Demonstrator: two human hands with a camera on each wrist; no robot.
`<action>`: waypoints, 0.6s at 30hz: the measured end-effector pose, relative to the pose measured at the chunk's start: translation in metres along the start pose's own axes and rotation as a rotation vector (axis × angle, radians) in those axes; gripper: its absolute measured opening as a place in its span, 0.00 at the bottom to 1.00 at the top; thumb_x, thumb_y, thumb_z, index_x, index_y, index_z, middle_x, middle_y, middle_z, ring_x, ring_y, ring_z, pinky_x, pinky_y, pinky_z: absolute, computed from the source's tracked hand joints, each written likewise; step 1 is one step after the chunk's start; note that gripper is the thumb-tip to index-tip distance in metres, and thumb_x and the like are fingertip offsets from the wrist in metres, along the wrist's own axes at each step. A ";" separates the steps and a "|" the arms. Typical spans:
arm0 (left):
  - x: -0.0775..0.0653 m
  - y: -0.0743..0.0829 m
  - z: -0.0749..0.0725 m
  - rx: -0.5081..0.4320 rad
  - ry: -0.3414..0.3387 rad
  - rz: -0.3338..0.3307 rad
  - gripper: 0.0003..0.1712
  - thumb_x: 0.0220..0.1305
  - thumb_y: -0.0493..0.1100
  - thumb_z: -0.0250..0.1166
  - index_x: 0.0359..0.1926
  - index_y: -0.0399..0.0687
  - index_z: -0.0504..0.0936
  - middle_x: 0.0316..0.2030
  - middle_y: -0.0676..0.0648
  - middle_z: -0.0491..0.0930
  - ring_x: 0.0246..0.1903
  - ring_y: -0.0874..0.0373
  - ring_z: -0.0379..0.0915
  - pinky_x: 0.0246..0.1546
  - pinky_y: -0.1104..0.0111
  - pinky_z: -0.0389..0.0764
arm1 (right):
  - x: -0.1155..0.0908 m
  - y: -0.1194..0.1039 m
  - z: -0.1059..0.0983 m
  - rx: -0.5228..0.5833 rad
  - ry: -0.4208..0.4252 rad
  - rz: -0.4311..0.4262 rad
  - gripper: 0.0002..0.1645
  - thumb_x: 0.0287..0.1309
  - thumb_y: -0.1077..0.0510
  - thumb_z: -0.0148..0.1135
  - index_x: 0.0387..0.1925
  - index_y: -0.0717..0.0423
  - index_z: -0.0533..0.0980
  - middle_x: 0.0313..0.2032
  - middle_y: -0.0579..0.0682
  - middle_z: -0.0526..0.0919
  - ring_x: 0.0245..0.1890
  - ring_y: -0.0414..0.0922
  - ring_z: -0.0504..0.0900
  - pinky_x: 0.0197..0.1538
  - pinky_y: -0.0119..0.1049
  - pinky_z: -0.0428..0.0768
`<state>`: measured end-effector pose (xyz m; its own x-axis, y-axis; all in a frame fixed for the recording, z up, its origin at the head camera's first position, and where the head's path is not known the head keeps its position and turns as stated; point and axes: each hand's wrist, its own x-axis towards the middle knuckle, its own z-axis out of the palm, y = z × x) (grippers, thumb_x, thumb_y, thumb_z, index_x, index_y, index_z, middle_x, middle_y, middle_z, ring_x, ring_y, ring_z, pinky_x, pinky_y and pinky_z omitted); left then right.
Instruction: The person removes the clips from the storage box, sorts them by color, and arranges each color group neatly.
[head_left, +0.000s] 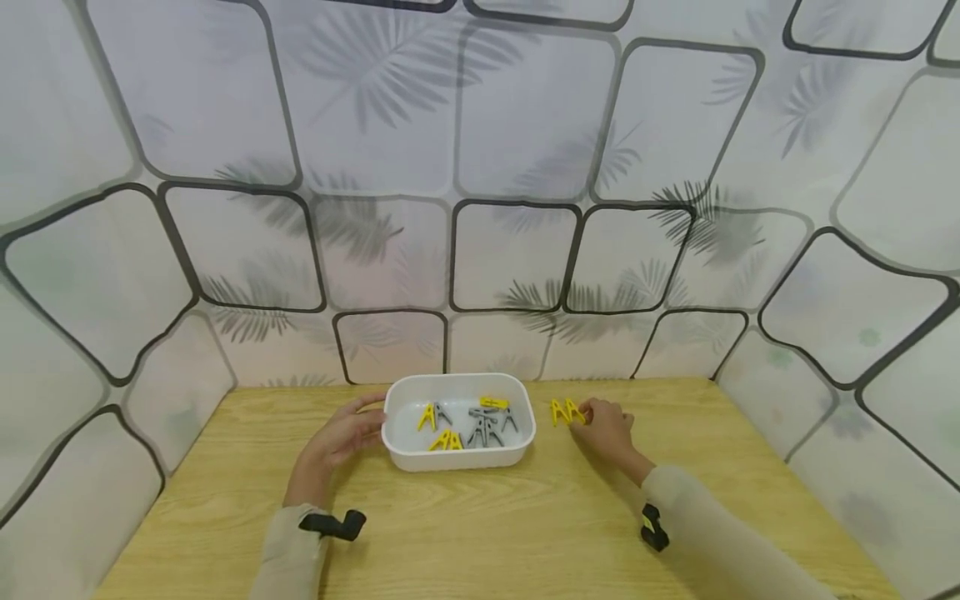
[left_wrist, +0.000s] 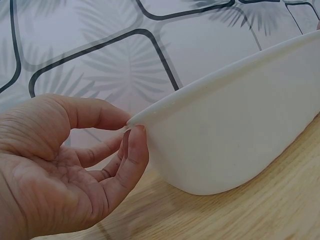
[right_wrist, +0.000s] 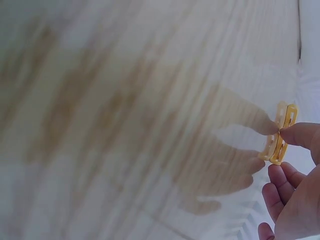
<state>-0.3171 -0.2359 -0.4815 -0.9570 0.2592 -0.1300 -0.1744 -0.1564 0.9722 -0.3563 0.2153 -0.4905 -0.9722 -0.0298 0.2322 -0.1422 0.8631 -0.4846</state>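
Note:
Beside the right end of a white plastic tub [head_left: 459, 460], my right hand [head_left: 606, 429] pinches a yellow clothespin [head_left: 573, 411] at the tabletop. Just left of it another yellow clothespin [head_left: 558, 412] shows in the head view. In the right wrist view, the pinched clothespin [right_wrist: 284, 135] has a paler double beside it, which looks like its reflection. My left hand [head_left: 351, 433] holds the tub's left end. The left wrist view shows its fingertips at the tub rim [left_wrist: 131, 121]. Inside the tub lie yellow clothespins [head_left: 427, 416] and several grey clothespins [head_left: 480, 431].
Under everything is a light wooden table [head_left: 465, 533], which mirrors the right hand in the right wrist view. Behind and at both sides hangs a pale patterned curtain or wall covering [head_left: 390, 250]. Black camera mounts [head_left: 333, 525] sit on both wrists.

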 end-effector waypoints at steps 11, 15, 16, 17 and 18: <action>-0.002 -0.001 -0.001 -0.008 -0.021 0.010 0.35 0.75 0.33 0.54 0.77 0.32 0.52 0.45 0.54 0.84 0.43 0.64 0.82 0.42 0.72 0.84 | -0.003 -0.002 0.003 0.010 0.007 -0.003 0.19 0.56 0.55 0.71 0.45 0.64 0.81 0.33 0.54 0.83 0.44 0.59 0.79 0.54 0.63 0.63; -0.002 -0.001 -0.001 0.002 -0.025 0.015 0.34 0.75 0.33 0.54 0.76 0.32 0.53 0.45 0.55 0.84 0.44 0.63 0.82 0.44 0.71 0.84 | -0.002 -0.003 0.002 0.007 -0.003 0.005 0.20 0.56 0.54 0.70 0.46 0.64 0.81 0.34 0.54 0.83 0.44 0.58 0.78 0.54 0.62 0.63; -0.002 -0.001 -0.001 0.000 -0.020 0.014 0.34 0.75 0.33 0.55 0.76 0.32 0.54 0.45 0.54 0.84 0.44 0.63 0.82 0.44 0.71 0.84 | -0.001 -0.003 0.002 0.005 -0.004 0.008 0.20 0.56 0.54 0.69 0.46 0.64 0.81 0.35 0.55 0.84 0.44 0.58 0.78 0.54 0.61 0.62; -0.002 -0.001 -0.001 0.002 -0.018 0.013 0.34 0.75 0.33 0.55 0.76 0.32 0.54 0.45 0.54 0.84 0.44 0.63 0.82 0.44 0.70 0.84 | -0.001 -0.003 0.001 0.004 -0.004 0.009 0.21 0.56 0.54 0.69 0.47 0.64 0.81 0.35 0.55 0.84 0.44 0.58 0.78 0.53 0.61 0.62; -0.002 -0.001 0.000 0.006 -0.019 0.013 0.34 0.75 0.33 0.55 0.76 0.32 0.54 0.45 0.54 0.84 0.45 0.63 0.82 0.44 0.70 0.84 | -0.001 -0.004 0.000 0.003 -0.003 0.011 0.21 0.56 0.54 0.69 0.47 0.64 0.81 0.36 0.56 0.84 0.44 0.58 0.78 0.53 0.61 0.62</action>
<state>-0.3153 -0.2365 -0.4827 -0.9547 0.2750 -0.1134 -0.1603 -0.1543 0.9749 -0.3545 0.2119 -0.4894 -0.9743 -0.0217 0.2243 -0.1320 0.8617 -0.4899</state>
